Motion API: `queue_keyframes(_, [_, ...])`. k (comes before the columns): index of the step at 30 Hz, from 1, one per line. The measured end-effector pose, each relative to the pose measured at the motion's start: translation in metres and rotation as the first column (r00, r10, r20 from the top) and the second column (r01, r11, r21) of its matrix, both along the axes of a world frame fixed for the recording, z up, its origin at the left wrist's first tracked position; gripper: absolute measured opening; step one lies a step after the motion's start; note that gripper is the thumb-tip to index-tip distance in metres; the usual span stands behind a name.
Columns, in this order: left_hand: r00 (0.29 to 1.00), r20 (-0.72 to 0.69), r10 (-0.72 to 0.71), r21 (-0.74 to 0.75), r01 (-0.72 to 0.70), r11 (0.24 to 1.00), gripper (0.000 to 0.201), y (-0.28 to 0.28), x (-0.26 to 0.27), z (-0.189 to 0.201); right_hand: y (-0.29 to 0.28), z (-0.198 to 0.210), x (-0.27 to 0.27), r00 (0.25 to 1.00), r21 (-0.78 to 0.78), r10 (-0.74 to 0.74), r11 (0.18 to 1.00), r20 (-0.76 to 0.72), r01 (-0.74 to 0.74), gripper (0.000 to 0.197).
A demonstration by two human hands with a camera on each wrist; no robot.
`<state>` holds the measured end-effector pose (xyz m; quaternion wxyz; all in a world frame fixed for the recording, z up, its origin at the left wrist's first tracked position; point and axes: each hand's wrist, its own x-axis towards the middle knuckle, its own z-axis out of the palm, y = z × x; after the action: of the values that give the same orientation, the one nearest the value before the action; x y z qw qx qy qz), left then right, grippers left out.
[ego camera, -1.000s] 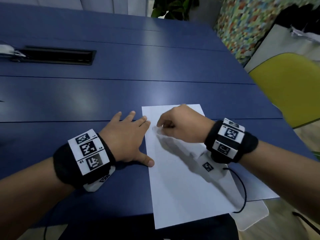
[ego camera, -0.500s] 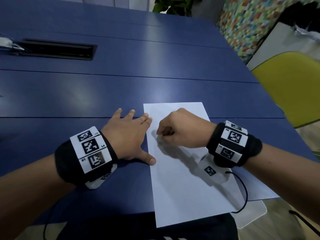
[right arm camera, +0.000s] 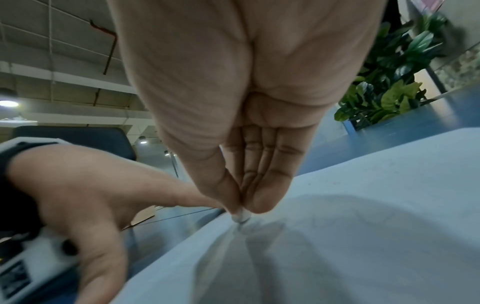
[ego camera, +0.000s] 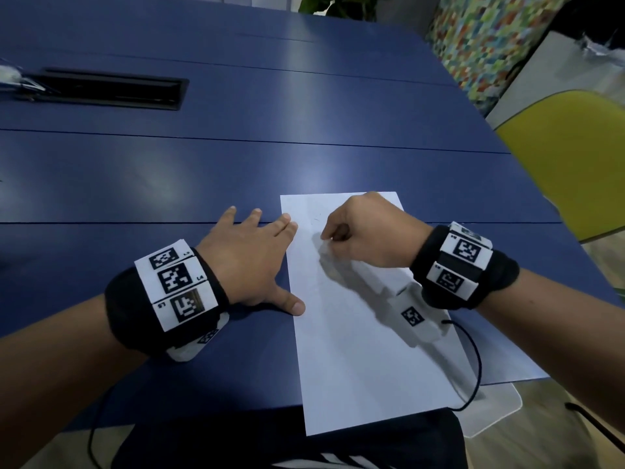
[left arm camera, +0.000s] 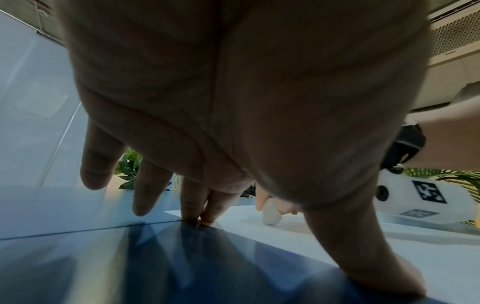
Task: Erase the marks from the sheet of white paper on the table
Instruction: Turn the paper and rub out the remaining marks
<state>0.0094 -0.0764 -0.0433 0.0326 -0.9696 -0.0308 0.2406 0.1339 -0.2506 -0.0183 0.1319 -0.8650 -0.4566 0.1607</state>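
A sheet of white paper (ego camera: 365, 350) lies on the blue table (ego camera: 203, 170), its near end hanging over the table's front edge. My right hand (ego camera: 363, 231) pinches a small white eraser (right arm camera: 241, 215) between thumb and fingers, and the eraser's tip presses on the upper part of the paper (right arm camera: 363, 236). The eraser (left arm camera: 271, 212) also shows in the left wrist view, standing on the sheet. Faint pencil marks (ego camera: 316, 220) remain just above the eraser. My left hand (ego camera: 250, 258) lies flat with spread fingers on the table, its fingertips and thumb on the paper's left edge.
A black recessed cable slot (ego camera: 108, 91) sits at the far left of the table. A yellow chair (ego camera: 575, 157) stands at the right, beside the table's edge. A potted plant (ego camera: 338, 6) is beyond the far end. A second white sheet (ego camera: 507, 363) lies under the first at the right.
My right hand with the eraser has shifted a little to the right and up on the paper. The left hand stays flat in the same place.
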Motion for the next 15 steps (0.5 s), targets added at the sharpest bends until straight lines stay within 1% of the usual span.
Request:
queue_keyframes(2, [1.0, 0.001, -0.003, 0.003, 0.003, 1.0, 0.141, 0.0, 0.0, 0.0, -0.001, 0.0, -0.006, 0.999, 0.004, 0.041, 0.999, 0.017, -0.041, 0.025])
queue_keyframes(4, [1.0, 0.003, -0.006, 0.006, 0.006, 1.0, 0.141, 0.0, 0.0, 0.0, -0.002, 0.002, -0.017, 0.992, -0.015, 0.125, 0.992, -0.008, -0.126, 0.024])
queue_keyframes(5, [1.0, 0.002, -0.007, 0.006, 0.007, 1.0, 0.141, 0.0, 0.0, 0.0, -0.002, 0.003, -0.019, 0.99, -0.022, 0.14, 0.99, -0.014, -0.14, 0.024])
queue_keyframes(6, [1.0, 0.001, -0.007, 0.008, 0.007, 1.0, 0.141, 0.0, 0.0, 0.0, -0.002, 0.004, -0.016, 0.992, -0.026, 0.127, 0.992, -0.005, -0.127, 0.024])
queue_keyframes(9, [1.0, 0.005, -0.009, 0.011, 0.009, 1.0, 0.14, 0.0, -0.001, 0.001, -0.002, 0.004, -0.003, 0.999, -0.023, 0.03, 0.999, 0.036, -0.029, 0.027])
queue_keyframes(10, [1.0, 0.007, -0.009, 0.012, 0.009, 1.0, 0.14, 0.0, -0.001, 0.001, -0.001, 0.004, -0.003, 0.999, -0.021, 0.027, 0.999, 0.045, -0.026, 0.027])
queue_keyframes(13, [1.0, 0.008, -0.002, 0.006, 0.001, 1.0, 0.14, 0.0, -0.001, 0.001, 0.001, 0.003, -0.016, 0.992, -0.019, 0.121, 0.993, 0.025, -0.121, 0.024])
queue_keyframes(15, [1.0, 0.011, -0.001, 0.005, 0.001, 1.0, 0.14, -0.001, 0.0, 0.0, 0.0, 0.004, -0.019, 0.991, -0.028, 0.134, 0.991, 0.012, -0.133, 0.024])
